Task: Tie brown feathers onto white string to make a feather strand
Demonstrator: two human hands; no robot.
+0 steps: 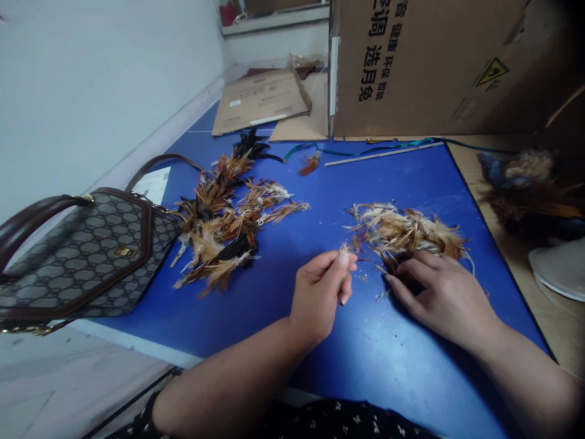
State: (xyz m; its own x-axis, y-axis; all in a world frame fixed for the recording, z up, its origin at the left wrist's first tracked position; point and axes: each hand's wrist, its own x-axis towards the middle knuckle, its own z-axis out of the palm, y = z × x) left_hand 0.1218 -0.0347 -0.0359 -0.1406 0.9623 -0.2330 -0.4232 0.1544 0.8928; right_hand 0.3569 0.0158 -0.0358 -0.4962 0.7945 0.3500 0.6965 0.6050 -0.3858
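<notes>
The person's left hand [320,296] pinches a small pale feather tuft [344,249] between thumb and fingertips, just above the blue desk [274,323] and beside the near-left edge of a tan-and-brown feather heap [402,228]. The right hand [450,296] lies over the near side of that heap, fingers bent and thumb set apart; feathers and shadow hide some of the fingertips, so I cannot tell whether they grip anything. Everything in the heap looks close to weightless: the downy parts should be soft and squash at a touch, while the thin shafts look springier and could crease if bent hard. The smooth vanes may slide between dry fingers, and loose barbs would likely split or shed; small bits already lie on the desk between the hands. The firmest hold is probably a light pinch at the bare quill or gathered base, leaving the fluffy tips free. Across the desk, the longer brown feather bunch [223,213] looks tangled, with pale loops [262,219] among its plumes that could snag, so lifting by one strand seems risky.
</notes>
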